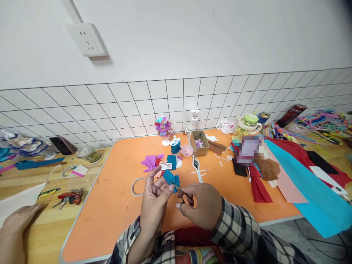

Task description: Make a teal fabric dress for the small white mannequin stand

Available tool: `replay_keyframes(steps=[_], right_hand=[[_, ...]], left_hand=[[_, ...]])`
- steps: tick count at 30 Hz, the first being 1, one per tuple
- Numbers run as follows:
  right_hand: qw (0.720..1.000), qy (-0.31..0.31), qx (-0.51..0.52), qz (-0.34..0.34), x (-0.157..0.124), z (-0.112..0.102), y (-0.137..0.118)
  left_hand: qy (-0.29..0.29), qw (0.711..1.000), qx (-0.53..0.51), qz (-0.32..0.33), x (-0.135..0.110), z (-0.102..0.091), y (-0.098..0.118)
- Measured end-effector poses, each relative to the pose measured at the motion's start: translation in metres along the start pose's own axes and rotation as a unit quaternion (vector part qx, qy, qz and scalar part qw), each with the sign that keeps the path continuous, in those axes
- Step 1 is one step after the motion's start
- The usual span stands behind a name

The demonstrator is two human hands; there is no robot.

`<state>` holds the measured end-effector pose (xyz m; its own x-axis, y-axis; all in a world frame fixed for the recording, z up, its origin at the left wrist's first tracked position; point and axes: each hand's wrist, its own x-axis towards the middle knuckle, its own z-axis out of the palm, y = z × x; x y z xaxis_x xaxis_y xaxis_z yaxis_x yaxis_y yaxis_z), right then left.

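Observation:
My left hand (154, 196) pinches a small folded piece of teal crepe paper (170, 178) above the orange table (115, 205). My right hand (200, 205) grips a small pair of scissors (182, 196), whose blades reach into the teal paper. Just behind lie purple crepe scraps (150, 162), another teal piece (172, 161) and a small white label (166, 166). A ring of clear tape (136, 186) lies to the left of my left hand.
Small doll stands (164, 129), a cardboard box (199, 143), a pink bowl (187, 150), and red, pink and blue paper sheets (308, 190) cover the back and right. Keys (67, 200) lie on the wooden bench. Another person's hand (13, 227) rests at bottom left.

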<state>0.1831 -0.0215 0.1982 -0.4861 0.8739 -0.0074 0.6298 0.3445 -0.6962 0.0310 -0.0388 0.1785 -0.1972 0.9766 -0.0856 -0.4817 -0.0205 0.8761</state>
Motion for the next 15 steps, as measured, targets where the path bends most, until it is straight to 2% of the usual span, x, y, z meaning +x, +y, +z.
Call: replay_keyframes(steps=[4, 10, 15], right_hand=[[1.0, 0.011, -0.009, -0.006, -0.0002, 0.0001, -0.0005], [1.0, -0.019, -0.004, -0.004, -0.0008, -0.0019, -0.0004], [0.999, -0.006, -0.031, 0.003, -0.0005, -0.0015, -0.0026]], left_hand=[[-0.01, 1.0, 0.005, 0.002, -0.001, -0.0003, 0.0006], [-0.003, 1.0, 0.014, 0.004, -0.0018, 0.0, 0.0009], [-0.003, 1.0, 0.026, 0.002, -0.0023, 0.0001, -0.0003]])
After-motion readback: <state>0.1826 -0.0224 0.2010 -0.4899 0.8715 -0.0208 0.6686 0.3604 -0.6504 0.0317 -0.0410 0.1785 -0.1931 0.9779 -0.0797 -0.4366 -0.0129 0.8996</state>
